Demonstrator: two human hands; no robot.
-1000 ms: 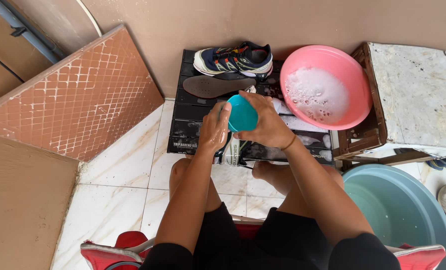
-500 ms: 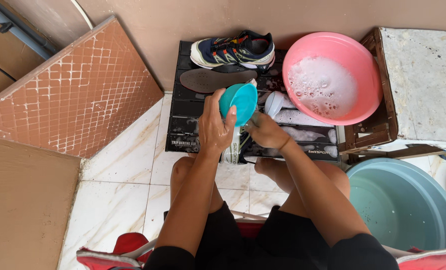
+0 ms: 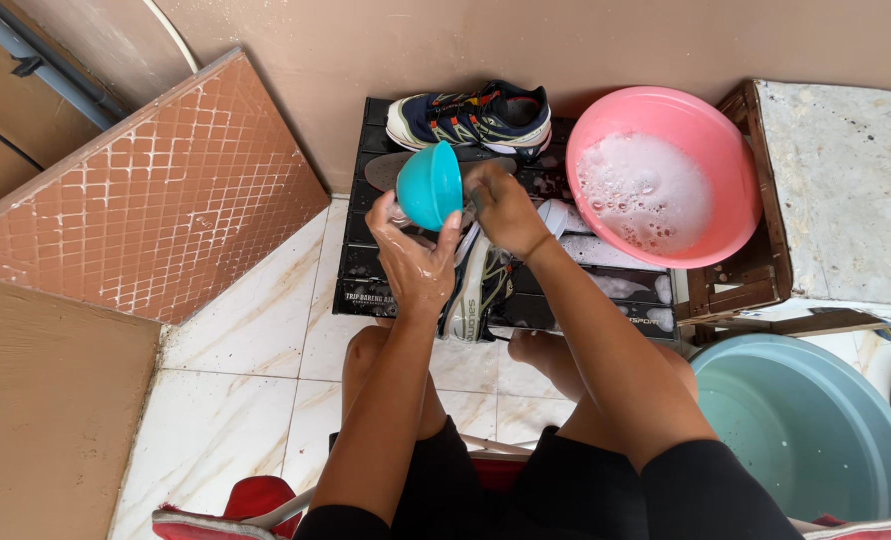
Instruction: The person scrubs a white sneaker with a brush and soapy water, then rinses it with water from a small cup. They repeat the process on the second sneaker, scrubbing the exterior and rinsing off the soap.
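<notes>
Over black slatted crate [image 3: 366, 290], wet left hand [image 3: 416, 262] gripping smooth teal bowl [image 3: 431, 184], right hand [image 3: 506, 208] grasping sneaker [image 3: 478, 285].

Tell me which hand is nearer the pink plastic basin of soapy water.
Right. The right hand is just left of the pink plastic basin, with a small gap between them. The left hand is farther left and lower, under the small teal bowl.

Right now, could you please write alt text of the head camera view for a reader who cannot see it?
A seated person's left hand tilts a small teal bowl over a sneaker that lies on a black crate, while the right hand touches the shoe. A second sneaker, a pink basin of suds and a large green tub stand nearby.
</notes>
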